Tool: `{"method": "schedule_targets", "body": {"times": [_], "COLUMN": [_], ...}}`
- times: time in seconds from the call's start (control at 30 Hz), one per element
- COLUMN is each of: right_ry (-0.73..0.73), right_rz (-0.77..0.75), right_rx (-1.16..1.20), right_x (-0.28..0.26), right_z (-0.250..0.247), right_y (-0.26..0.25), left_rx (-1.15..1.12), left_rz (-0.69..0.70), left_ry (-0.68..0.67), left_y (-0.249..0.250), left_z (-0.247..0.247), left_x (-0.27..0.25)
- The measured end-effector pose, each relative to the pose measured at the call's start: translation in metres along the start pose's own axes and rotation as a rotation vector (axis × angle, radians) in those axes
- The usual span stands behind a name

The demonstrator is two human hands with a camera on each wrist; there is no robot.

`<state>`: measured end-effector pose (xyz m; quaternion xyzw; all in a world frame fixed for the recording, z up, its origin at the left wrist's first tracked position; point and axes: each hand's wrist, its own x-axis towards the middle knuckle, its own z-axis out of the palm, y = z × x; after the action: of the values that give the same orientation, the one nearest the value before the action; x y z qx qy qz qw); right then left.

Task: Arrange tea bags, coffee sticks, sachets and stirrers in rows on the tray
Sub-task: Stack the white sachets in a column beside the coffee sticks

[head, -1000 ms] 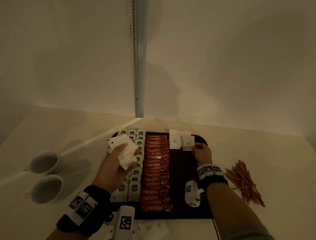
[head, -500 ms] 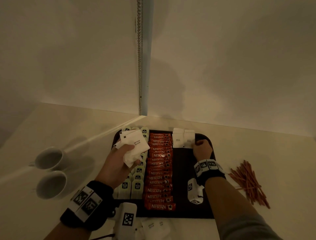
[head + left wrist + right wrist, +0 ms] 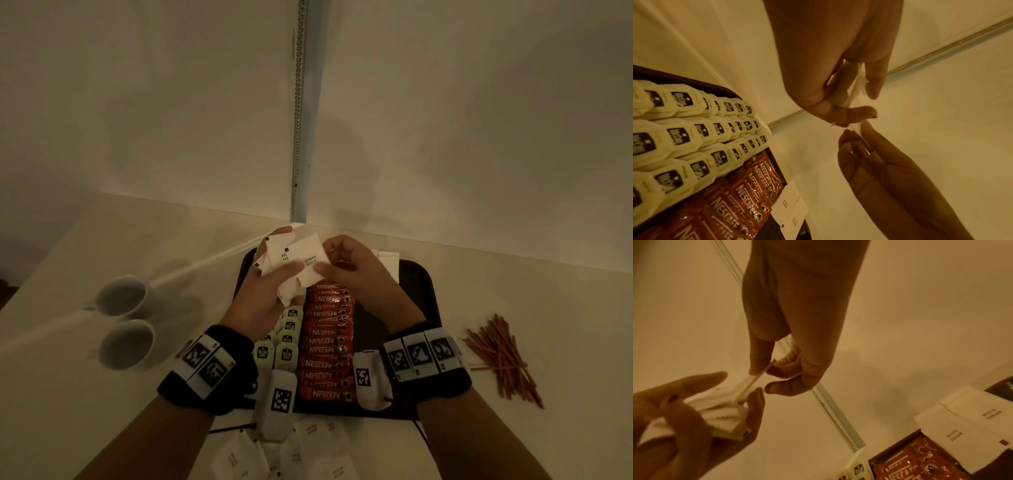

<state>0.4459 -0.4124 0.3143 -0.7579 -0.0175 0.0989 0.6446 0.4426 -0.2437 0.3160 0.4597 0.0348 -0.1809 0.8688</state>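
Several flat white paper sachets (image 3: 291,270), serrated at the edges, are held fanned in the left hand (image 3: 263,301) at frame centre. One sachet's edge is pinched by the right hand (image 3: 356,270) above the dark tray (image 3: 424,294).

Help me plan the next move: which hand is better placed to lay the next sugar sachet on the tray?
Right. The right hand already pinches one sachet from the stack the left hand grips, and the placed sachets lie on its side of the tray.

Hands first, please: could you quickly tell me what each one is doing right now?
Left hand: grips a bunch of white sugar sachets.
Right hand: pinches one sachet from that bunch.
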Motion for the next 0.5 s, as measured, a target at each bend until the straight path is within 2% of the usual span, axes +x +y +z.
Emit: {"method": "schedule_targets", "body": {"times": [0.1, 0.2, 0.33, 0.5], "right_ry": [0.007, 0.053, 0.112, 0.148], "right_rz": [-0.023, -0.086, -0.201, -0.257], "right_rx": [0.085, 0.039, -0.085, -0.103], "right_x": [-0.005, -0.005, -0.002, -0.002], "right_z": [-0.005, -0.012, -0.009, -0.003], "right_y": [-0.014, -0.029, -0.042, -0.048], "left_rx": [-0.081, -0.113, 0.022, 0.211], "left_rz": [-0.048, -0.083, -0.082, -0.052], "left_ry": [-0.045, -0.06, -0.09, -0.088], "left_y": [0.003, 0.005, 0.001, -0.006], "left_z": [-0.005, -0.007, 0.0, 0.001], "left_x": [-0.004, -0.006, -0.007, -0.01]}}
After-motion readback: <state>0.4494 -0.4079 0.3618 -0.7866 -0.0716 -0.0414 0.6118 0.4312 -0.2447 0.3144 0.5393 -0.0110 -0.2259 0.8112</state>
